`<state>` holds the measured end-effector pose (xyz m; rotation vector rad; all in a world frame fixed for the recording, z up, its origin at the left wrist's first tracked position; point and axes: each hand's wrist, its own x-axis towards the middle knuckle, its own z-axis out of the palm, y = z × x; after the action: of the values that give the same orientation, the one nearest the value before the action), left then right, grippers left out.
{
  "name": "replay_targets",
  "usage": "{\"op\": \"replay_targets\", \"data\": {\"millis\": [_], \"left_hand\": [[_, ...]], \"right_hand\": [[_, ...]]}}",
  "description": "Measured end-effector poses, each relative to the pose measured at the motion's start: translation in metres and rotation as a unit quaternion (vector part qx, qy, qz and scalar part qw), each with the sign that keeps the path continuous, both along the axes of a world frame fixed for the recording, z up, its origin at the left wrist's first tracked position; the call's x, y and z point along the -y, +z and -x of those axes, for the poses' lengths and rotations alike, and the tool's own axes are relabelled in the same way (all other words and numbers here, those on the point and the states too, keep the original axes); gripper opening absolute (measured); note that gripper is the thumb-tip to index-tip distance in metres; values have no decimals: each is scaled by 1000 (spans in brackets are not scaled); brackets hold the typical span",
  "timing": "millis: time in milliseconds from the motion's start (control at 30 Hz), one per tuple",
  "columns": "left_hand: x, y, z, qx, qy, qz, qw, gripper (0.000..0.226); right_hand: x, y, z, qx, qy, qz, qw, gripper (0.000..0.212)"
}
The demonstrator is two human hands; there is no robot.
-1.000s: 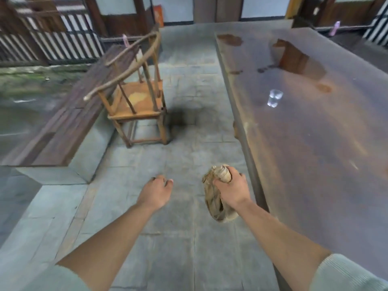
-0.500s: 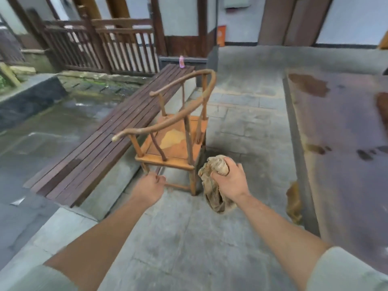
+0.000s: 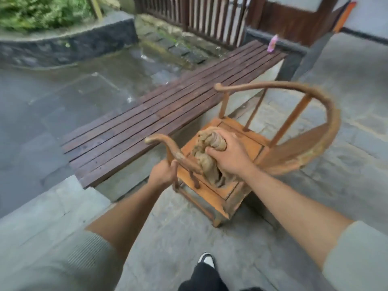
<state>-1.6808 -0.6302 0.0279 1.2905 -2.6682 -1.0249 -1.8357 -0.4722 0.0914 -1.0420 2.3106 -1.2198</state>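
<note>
1. Chair (image 3: 255,143): on floor (image 3: 168,238); open front faces left, curved back right.
2. Rag (image 3: 206,162): bunched on chair seat, long axis near-to-far.
3. Right hand (image 3: 228,156): grip clenched on rag.
4. Left hand (image 3: 162,175): grip closed round chair's near arm.

chair (image 3: 247,143) right of bench (image 3: 159,120), cloth (image 3: 207,158) on chair seat, bottle (image 3: 272,44) at bench's far end

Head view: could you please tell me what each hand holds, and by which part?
The left hand grips the chair by the near armrest's front post. The right hand holds a bunched cloth by its upper end.
</note>
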Motion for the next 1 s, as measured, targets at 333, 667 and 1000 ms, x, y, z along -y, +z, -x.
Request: {"op": "replay_targets", "data": {"millis": [333,667,1000], "left_hand": [[94,-15,32,90,206,-48,973,25],[224,-113,20,72,350,-104,928,25],[326,-204,54,52,296,-251,920,36]], "right_hand": [[180,-66,93,17,168,-78,983,41],[374,-154,62,-52,262,-217,939,39],[438,-205,33,-139,201,-428,870,67]]}}
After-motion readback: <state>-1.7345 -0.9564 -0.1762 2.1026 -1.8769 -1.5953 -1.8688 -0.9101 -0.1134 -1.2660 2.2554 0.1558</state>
